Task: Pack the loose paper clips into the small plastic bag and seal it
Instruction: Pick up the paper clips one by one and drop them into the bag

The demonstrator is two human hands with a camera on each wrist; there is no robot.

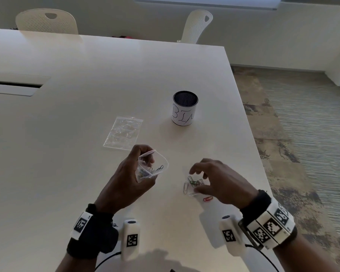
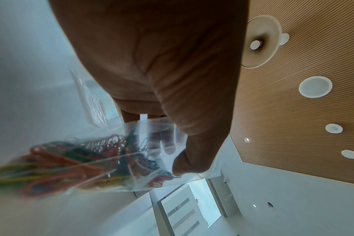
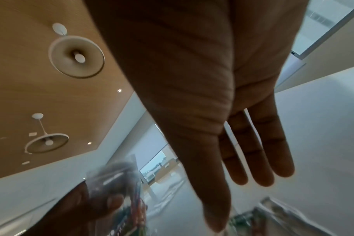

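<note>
My left hand (image 1: 133, 173) holds a small clear plastic bag (image 1: 152, 165) just above the white table (image 1: 67, 134), mouth open and facing up. Fingers and thumb pinch the bag (image 2: 148, 143), which has several coloured paper clips (image 2: 71, 159) inside. A little pile of loose paper clips (image 1: 193, 183) lies on the table to the right, with one red clip (image 1: 207, 198) nearer me. My right hand (image 1: 210, 179) hovers over that pile with spread, relaxed fingers (image 3: 261, 159) and holds nothing. In the right wrist view the bag (image 3: 115, 183) shows at lower left.
A flat stack of spare clear bags (image 1: 124, 133) lies beyond my left hand. A black mesh cup (image 1: 185, 108) with a white label stands further back. The table's right edge (image 1: 263, 173) runs close to my right hand. Two white chairs (image 1: 47, 21) stand at the far side.
</note>
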